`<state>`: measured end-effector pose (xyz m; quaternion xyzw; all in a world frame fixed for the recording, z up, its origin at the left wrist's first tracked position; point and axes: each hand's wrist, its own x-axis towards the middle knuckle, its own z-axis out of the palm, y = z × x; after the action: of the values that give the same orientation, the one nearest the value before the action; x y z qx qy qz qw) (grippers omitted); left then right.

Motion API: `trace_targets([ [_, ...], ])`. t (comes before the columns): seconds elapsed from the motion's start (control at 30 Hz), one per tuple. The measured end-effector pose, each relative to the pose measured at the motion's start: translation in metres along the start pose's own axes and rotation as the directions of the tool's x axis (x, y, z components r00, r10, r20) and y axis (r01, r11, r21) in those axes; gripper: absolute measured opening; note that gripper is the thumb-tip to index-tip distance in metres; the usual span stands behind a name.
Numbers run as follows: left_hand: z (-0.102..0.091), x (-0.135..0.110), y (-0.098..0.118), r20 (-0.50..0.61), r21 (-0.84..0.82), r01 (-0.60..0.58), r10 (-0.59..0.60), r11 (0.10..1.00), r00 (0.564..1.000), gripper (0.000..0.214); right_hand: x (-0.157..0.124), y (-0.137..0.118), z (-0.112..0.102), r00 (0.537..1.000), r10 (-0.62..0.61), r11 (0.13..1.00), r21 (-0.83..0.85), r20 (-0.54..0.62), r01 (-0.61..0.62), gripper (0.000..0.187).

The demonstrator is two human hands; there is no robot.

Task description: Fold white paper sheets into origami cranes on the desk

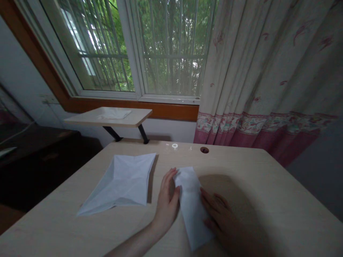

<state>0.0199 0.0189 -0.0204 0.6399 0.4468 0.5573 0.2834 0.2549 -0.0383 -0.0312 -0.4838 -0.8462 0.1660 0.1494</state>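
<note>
A white paper sheet (191,203), folded into a long strip, lies on the desk in front of me, tilted slightly. Along its left side rests my left hand (167,201), with fingertips touching near the far left corner and the thumb apart at the edge. My right hand (218,212) is in shadow against the strip's right edge, fingers stretched along it and partly over the near part. To the left sits a folded white paper piece (130,180) with raised edges and pointed corners, apart from both hands.
The pale wooden desk (93,192) carries a small raised shelf (134,121) at its far left, with white paper (115,113) on top. A round cable hole (204,150) lies near the back edge. Beyond are a barred window (171,53) and a floral curtain (268,71).
</note>
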Motion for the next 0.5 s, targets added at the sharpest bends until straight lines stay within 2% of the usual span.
trace_targets([
  [0.17, 0.003, 0.0, -0.008, 0.168, 0.065, 0.038, -0.048, 0.997, 0.985, 0.041, 0.003, 0.0, 0.0, 0.998, -0.049, 0.994, -0.097, -0.026, 0.047, 0.052],
  [0.37, 0.005, -0.003, -0.009, 0.443, 0.297, -0.134, -0.012, 0.946, 0.896, 0.049, 0.001, 0.001, -0.001, 0.995, -0.085, 0.99, -0.114, -0.055, 0.078, 0.051],
  [0.5, 0.007, 0.0, -0.005, 0.512, 0.426, -0.178, -0.075, 0.887, 0.856, 0.052, 0.001, -0.006, -0.012, 0.995, -0.089, 0.993, -0.078, -0.047, 0.085, 0.04],
])
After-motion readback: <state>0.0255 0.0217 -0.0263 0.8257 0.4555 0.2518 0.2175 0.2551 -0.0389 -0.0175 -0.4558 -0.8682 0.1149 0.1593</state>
